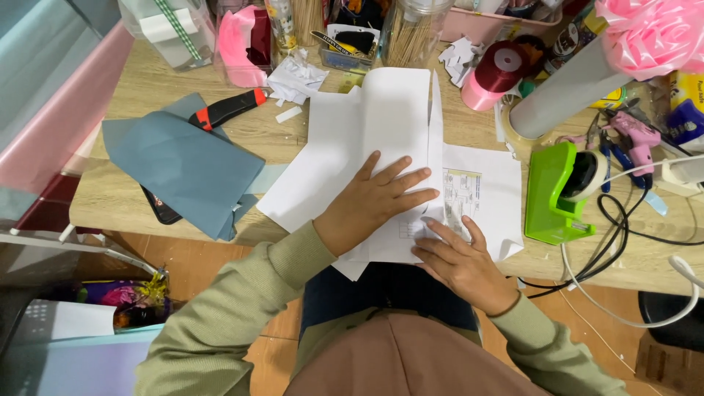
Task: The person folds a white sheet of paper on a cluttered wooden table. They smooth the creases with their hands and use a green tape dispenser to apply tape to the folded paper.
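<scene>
**Fingers flat on folded white paper at a cluttered craft table**

Fingers point(400, 176) of the left hand point(370, 205) lie spread and flat, pressing down on a folded white sheet point(381, 125); nothing is gripped. Right hand point(462, 264) sits just beside it, its own fingers point(440, 229) loosely extended, tips resting on the lower edge of the same sheet where a raised fold runs up the paper. Neither hand closes around anything. Both arms in olive green sleeves point(242, 308).

White sheet lies at the near edge of the wooden table point(132, 95), centre of the view, its lower corner overhanging the edge toward the person's lap. Under it, to the right, another white sheet with a small printed table point(469, 191).

Left of the paper: blue-grey paper point(183, 165), partly covering a dark phone point(158, 209). A black and orange utility knife point(227, 108) rests just beyond it.

Right of the paper: green tape dispenser point(557, 194) near the table edge, black and white cables point(612, 242) trailing past it. Pink glue gun point(638, 136) behind the dispenser. A dark red ribbon spool point(506, 66) and a grey cardboard tube point(568, 92) farther back. Pink ribbon flower point(653, 33) at the top right corner.

Back of the table: jars of wooden sticks point(414, 29), white paper scraps point(297, 77).
</scene>
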